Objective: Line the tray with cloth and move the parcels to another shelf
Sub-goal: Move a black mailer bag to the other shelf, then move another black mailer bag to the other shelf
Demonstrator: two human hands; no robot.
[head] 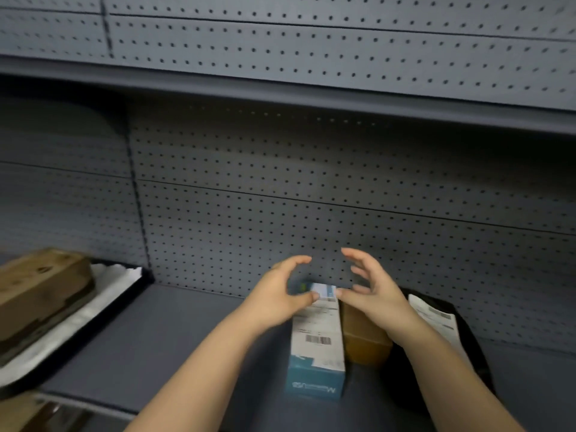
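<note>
A white and blue parcel box (316, 344) with a barcode label lies on the grey shelf (174, 332). My left hand (280, 294) and my right hand (371, 291) hover over its far end with fingers spread and curled; both thumb tips touch or nearly touch the box top. A brown cardboard parcel (363, 335) sits right beside it, partly under my right wrist. A black bag parcel (448, 332) with a white label lies further right. At the left, a black tray (124, 307) lined with white cloth (103, 294) carries a brown box (40, 294).
A grey pegboard back wall (311, 198) rises behind the shelf, and an upper shelf edge (280, 92) overhangs. Another brown box corner (25, 413) shows at the bottom left, on a lower level.
</note>
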